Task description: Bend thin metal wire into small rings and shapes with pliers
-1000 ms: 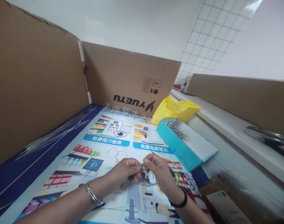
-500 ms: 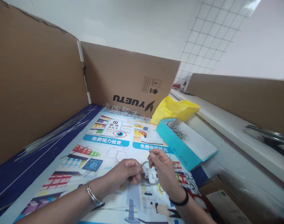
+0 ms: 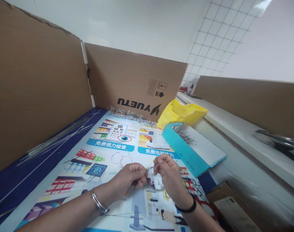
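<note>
My left hand (image 3: 133,175) pinches a thin wire loop (image 3: 152,188) at its left side, thumb against forefinger. On the other side my right hand (image 3: 169,175) is closed, fingertips together at the loop's upper part, where a thin wire end shows between the hands. The loop hangs just above the printed poster sheet (image 3: 118,193). Exactly how the fingers grip the wire is too small to make out. Beyond the left hand lie two thin rings (image 3: 126,157) on the poster. Several dark wire loops (image 3: 196,183) are beside my right wrist.
A teal and white box (image 3: 185,154) holds a tangle of wire pieces (image 3: 185,137). Behind it sits a yellow bag (image 3: 180,112). Long thin wires (image 3: 57,137) lie at left by the cardboard walls (image 3: 134,77). A red-handled tool (image 3: 211,207) is partly hidden by my right forearm.
Both hands keep almost the same place and grip on the wire loop. My right fingers have shifted slightly at its upper part.
</note>
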Tool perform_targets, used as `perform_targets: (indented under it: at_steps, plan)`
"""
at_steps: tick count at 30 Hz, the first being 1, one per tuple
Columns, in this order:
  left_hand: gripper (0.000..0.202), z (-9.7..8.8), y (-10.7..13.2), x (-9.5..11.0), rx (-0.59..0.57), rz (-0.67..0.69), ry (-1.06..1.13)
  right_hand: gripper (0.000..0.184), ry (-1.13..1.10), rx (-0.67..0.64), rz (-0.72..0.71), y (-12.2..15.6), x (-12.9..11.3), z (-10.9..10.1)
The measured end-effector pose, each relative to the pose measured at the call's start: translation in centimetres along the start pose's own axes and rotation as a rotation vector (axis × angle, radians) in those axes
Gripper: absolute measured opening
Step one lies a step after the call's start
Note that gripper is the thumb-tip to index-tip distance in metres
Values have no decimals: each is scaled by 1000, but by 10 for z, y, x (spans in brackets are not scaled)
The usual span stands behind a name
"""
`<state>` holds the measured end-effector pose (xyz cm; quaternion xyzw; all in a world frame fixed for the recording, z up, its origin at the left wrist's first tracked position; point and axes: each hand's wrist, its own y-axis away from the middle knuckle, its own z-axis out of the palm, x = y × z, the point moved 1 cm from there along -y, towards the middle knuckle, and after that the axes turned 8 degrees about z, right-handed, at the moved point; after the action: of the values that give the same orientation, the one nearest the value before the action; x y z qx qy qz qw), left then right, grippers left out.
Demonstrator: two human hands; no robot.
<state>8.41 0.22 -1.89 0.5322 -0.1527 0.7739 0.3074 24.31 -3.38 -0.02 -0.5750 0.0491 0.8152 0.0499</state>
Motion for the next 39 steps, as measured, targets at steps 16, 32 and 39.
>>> perform_targets:
  at_steps: [16, 32, 39]
  plan:
    - [24, -3, -3, -5, 14, 24, 78, 12, 7, -102, 48, 7, 4, 5]
    - [27, -3, -2, -3, -32, 29, -2, 25, 349, 16, 49, 8, 18, 5]
    - [26, 0, -1, -1, -14, 54, -26, 26, 400, 16, 33, 11, 14, 8]
